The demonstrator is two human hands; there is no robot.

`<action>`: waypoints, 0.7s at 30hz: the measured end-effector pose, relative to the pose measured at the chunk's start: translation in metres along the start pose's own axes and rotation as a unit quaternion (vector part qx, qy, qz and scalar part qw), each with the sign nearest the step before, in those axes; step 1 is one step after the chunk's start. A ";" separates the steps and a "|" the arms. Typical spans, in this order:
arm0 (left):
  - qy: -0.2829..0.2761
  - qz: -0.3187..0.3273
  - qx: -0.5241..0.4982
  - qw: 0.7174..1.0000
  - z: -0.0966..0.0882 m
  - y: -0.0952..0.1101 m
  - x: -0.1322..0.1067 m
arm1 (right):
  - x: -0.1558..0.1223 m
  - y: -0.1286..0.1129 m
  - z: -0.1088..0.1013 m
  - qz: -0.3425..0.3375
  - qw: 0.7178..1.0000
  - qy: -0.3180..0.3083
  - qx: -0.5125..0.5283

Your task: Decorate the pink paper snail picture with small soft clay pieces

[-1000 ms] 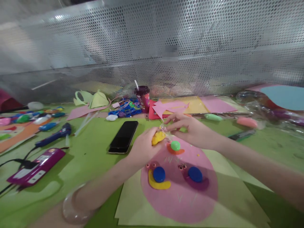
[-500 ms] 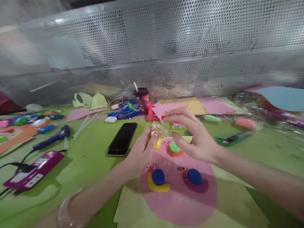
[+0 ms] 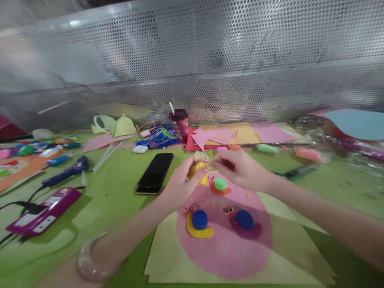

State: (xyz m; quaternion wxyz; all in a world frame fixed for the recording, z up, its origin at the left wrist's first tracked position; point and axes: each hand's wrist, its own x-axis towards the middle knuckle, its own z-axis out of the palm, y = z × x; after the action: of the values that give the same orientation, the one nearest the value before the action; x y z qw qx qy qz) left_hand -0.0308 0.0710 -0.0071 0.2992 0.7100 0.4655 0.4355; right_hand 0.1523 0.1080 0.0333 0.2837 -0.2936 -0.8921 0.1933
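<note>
Centrally, the left hand (image 3: pixel 181 181) grips yellow clay (image 3: pixel 203 180); the right hand (image 3: pixel 241 172) pinches its clear wrapper (image 3: pixel 203 156). Below, 3 snail figures (image 3: pixel 199 220) dot a pink circle (image 3: pixel 207 256).

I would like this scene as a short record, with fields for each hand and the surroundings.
Left hand: holds yellow clay in a clear wrapper
Right hand: pinches the wrapper's edge
Nearest paper: pink circle on a pale sheet
On circle: yellow figure and purple figure, each with a blue disc; orange figure with a green disc
Left side: phone, glue gun, power strip
Back: cup with straw, perforated metal panel
Right side: green and grey tool, blurred
</note>
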 end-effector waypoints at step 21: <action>0.009 -0.003 0.039 0.999 0.002 0.000 -0.003 | 0.001 -0.002 0.012 0.061 0.997 0.051 0.023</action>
State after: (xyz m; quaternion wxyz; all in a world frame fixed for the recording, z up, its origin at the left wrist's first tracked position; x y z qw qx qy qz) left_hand -0.0299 0.0685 -0.0092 0.2688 0.7158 0.4866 0.4226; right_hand 0.1433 0.1055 0.0255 0.3233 -0.3500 -0.8524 0.2155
